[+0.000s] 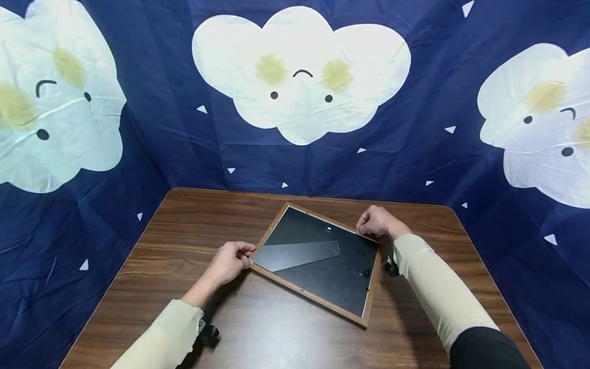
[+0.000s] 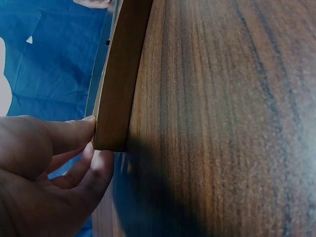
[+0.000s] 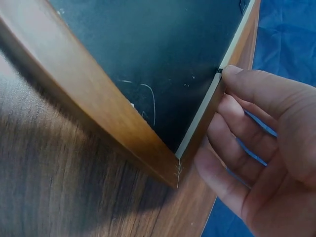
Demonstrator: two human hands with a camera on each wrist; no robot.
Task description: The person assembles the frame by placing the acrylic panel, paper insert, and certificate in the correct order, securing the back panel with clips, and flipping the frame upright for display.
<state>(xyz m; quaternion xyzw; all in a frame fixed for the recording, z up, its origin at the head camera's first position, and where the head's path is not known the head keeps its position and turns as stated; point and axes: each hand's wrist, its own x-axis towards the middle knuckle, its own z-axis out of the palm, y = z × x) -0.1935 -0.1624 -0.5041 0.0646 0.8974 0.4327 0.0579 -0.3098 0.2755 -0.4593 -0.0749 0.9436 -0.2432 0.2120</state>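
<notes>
Left hand [image 1: 230,261] is pinching the picture frame [image 1: 318,271], lower centre of head view, by its left corner; right hand [image 1: 379,221] is gripping its upper-right edge.

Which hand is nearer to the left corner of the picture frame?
Left: the left hand pinches the frame at that corner; the right hand holds its far edge, further right.

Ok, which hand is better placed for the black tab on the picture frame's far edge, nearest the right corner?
Probably the right hand: its thumb is at that black tab in the right wrist view. The left hand grips the opposite corner of the picture frame, perhaps better for steadying it.
</notes>
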